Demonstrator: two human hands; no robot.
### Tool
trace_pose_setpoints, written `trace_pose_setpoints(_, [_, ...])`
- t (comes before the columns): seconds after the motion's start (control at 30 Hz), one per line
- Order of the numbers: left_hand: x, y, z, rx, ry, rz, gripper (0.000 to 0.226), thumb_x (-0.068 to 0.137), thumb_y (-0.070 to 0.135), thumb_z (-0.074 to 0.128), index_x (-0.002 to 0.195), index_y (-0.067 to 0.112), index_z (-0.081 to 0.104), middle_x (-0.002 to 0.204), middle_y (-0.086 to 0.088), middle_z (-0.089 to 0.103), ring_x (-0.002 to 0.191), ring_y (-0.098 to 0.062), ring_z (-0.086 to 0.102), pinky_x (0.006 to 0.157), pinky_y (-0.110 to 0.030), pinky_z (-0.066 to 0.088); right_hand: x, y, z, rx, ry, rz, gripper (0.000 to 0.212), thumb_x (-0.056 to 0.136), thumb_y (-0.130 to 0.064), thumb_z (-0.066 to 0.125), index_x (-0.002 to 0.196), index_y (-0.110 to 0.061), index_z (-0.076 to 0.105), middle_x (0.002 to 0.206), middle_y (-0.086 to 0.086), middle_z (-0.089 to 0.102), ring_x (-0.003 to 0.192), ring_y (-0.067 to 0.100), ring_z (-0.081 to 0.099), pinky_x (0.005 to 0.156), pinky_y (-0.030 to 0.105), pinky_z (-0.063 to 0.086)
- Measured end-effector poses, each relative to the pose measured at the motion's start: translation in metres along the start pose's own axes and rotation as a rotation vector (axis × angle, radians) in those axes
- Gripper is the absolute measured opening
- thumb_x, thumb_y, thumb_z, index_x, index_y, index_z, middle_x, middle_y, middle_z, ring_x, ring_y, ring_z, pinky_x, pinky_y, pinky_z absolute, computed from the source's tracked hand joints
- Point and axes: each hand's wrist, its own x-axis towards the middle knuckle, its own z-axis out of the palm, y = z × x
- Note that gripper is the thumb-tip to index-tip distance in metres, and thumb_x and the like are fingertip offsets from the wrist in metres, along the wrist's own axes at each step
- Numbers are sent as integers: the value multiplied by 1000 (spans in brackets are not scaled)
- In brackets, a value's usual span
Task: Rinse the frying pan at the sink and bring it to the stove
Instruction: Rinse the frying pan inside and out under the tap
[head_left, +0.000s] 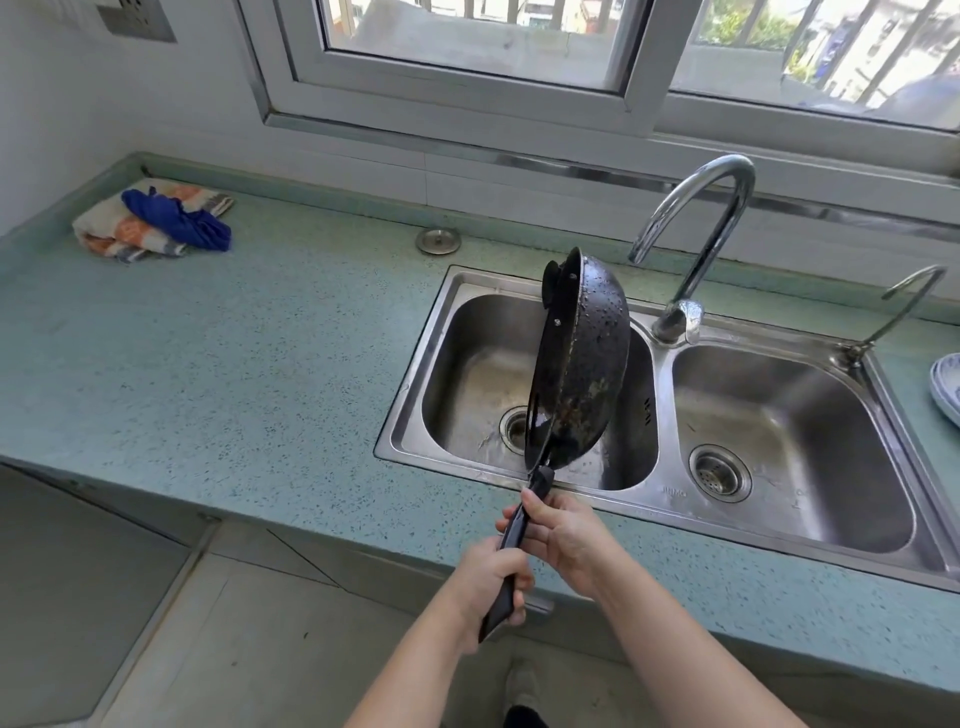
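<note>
Over the left basin of the sink (675, 501) the wet frying pan (587, 374) is held on edge. Its handle (514, 530) is gripped by the left hand (488, 582), nearer, and the right hand (566, 535); the tilt is best held until drained.

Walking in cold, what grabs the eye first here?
The black frying pan stands out, wet and tipped on edge over the sink's left basin. The left hand and right hand both grip its handle. Beside it arches a shiny faucet, and crumpled cloths lie far left on the counter.
</note>
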Motion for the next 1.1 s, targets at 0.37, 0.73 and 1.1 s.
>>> trace_pose_setpoints(0.37, [1,-9,-5,-180,-20,-47,17,78,-3,42,72,13,39,45,3,41,31,-6,35,32,-13,28,-3,-3,11,-200,34,-12,12,93,-11,51,83,-6,50,72,10,62,64,22,64,61,28,55])
trace_pose_setpoints(0.73, [-3,-6,-5,-201,-31,-57,13,71,2,46,71,13,39,45,3,42,32,-6,35,32,-14,29,-5,-2,14,-209,50,-20,11,93,-13,53,85,-5,50,75,11,61,68,22,65,62,28,56])
trace_pose_setpoints(1.1, [-6,-3,10,-117,54,-14,14,59,5,47,69,11,40,46,1,42,32,-8,36,34,-13,27,-7,-4,6,-161,55,-8,11,93,-13,53,86,-4,52,79,13,62,67,22,65,52,24,58])
